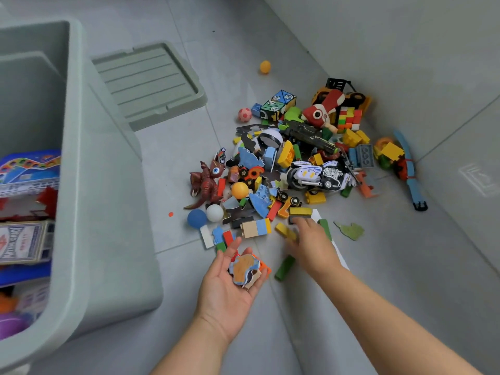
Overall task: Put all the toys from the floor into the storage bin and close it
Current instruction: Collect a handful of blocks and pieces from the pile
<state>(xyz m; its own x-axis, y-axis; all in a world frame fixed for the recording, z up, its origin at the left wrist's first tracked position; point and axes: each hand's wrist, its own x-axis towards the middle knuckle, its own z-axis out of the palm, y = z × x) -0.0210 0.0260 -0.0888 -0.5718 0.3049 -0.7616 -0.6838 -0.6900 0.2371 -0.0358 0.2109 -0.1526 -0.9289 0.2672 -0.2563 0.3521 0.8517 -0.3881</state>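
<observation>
1. The left hand (232, 280) lies palm up, its fingers lightly cupped round a small stack of puzzle pieces (244, 269) in orange, blue and brown.
2. The right hand (311, 242), at 2 o'clock from the left, is palm down and motion-blurred. Its fingertips reach a dark block (295, 219) at the near edge of the heap, but the blur hides whether they grip it.
3. A yellow block (284, 230) lies just beside the right hand at its 9 o'clock, and a green block (284, 267) lies between the two hands.
4. The toy pile spreads at 12 o'clock from the hands on the grey floor (121, 347). It includes a white toy motorcycle (316, 175), a red dragon figure (207, 182), and a blue ball (197, 218) touching a white ball (215, 213).
5. An orange ball (265, 67) sits apart, farther out at 12 o'clock.
6. The storage bin (102, 212) stands open at 9 o'clock from the hands, with boxes and toys already inside.
7. Its lid (151, 82) lies flat on the floor at 11 o'clock, beyond the bin.
</observation>
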